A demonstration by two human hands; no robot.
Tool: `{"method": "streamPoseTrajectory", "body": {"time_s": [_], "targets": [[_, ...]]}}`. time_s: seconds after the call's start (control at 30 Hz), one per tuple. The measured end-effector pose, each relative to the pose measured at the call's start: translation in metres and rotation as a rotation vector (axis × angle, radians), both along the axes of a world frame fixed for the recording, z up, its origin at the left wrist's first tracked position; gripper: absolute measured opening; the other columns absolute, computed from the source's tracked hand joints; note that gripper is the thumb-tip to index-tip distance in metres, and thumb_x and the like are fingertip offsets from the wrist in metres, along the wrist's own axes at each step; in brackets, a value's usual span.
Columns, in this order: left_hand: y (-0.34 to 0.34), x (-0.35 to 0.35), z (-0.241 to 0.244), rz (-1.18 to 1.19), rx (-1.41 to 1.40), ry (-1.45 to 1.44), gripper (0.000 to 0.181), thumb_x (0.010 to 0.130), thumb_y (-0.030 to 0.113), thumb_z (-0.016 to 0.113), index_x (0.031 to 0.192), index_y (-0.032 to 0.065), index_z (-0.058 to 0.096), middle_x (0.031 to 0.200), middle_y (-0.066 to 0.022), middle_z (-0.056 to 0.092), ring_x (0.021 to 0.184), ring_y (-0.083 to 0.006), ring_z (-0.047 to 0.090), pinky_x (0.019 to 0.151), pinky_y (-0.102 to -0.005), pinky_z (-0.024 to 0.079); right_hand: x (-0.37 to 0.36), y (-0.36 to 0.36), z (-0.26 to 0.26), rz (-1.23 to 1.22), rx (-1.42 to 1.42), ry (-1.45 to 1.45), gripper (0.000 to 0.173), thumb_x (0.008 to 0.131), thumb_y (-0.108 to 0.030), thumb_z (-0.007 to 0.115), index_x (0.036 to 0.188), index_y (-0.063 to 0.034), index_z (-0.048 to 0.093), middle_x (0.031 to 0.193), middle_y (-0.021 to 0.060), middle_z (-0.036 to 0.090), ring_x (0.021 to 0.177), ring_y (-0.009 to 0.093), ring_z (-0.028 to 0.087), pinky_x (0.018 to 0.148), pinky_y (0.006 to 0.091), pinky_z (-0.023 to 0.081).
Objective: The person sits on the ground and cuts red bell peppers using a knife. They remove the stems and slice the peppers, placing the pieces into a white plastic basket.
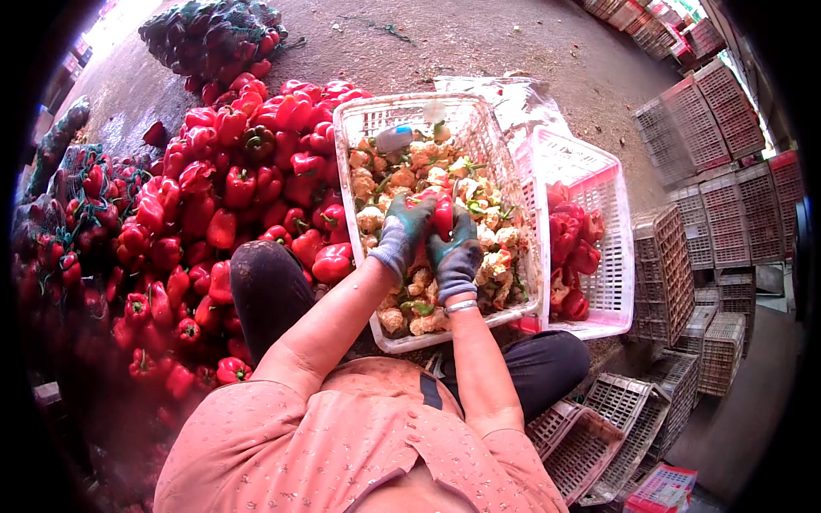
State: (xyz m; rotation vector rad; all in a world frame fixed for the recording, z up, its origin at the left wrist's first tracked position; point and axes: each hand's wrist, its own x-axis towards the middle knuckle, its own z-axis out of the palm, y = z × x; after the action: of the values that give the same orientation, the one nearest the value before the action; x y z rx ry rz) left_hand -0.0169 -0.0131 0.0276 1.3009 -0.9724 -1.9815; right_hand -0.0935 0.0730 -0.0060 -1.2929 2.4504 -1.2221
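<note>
A red bell pepper (442, 215) is held between my two gloved hands, over a white plastic crate (351, 211). My left hand (405, 226) grips its left side. My right hand (454, 247) closes on it from the right and below. A thin grey strip stands by the right fingertips; whether it is a blade I cannot tell. Pale, seedy pepper cores (420, 282) with green stems cover the crate's bottom beneath both hands. A clear plastic bottle (394, 138) with a blue part lies on the cores at the far end.
Whole red peppers (240, 186) are heaped on the floor at left. Behind them sits a full net sack (211, 38). Hollowed red pepper pieces (567, 250) lie in a second crate (593, 192) on the right. Stacked crates (664, 276) line the right side.
</note>
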Motion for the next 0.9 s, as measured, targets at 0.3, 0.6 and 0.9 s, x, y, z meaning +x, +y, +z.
{"method": "streamPoseTrajectory", "body": {"time_s": [0.3, 0.6, 0.9], "targets": [[-0.005, -0.016, -0.068, 0.035, -0.428, -0.168, 0.049, 0.085, 0.025, 0.07, 0.125, -0.0011, 0.056, 0.11, -0.0145, 0.064, 0.097, -0.0215, 0.062, 0.085, -0.0327, 0.052, -0.056, -0.017, -0.003, 0.132, 0.289, -0.244, 0.056, 0.068, -0.023, 0.076, 0.121, -0.0088, 0.064, 0.102, 0.0181, 0.072, 0.097, 0.034, 0.069, 0.084, 0.0394, 0.054], [-0.005, -0.007, -0.062, -0.051, -0.396, -0.088, 0.036, 0.081, 0.017, 0.07, 0.114, 0.0018, 0.065, 0.101, -0.01, 0.069, 0.093, -0.0174, 0.064, 0.084, -0.0301, 0.051, -0.087, -0.039, -0.001, 0.198, 0.381, -0.782, 0.035, 0.071, -0.009, 0.073, 0.105, -0.0042, 0.071, 0.087, 0.0067, 0.072, 0.075, 0.016, 0.066, 0.069, 0.0306, 0.053], [-0.02, 0.011, -0.065, -0.24, -0.318, 0.157, 0.029, 0.083, 0.002, 0.062, 0.112, 0.0029, 0.066, 0.099, -0.0014, 0.069, 0.089, -0.0106, 0.063, 0.081, -0.025, 0.052, -0.093, -0.028, 0.02, 0.135, 0.395, -0.981, 0.023, 0.074, -0.011, 0.073, 0.095, -0.0037, 0.073, 0.081, 0.0048, 0.07, 0.07, 0.016, 0.064, 0.067, 0.0295, 0.049]]}}
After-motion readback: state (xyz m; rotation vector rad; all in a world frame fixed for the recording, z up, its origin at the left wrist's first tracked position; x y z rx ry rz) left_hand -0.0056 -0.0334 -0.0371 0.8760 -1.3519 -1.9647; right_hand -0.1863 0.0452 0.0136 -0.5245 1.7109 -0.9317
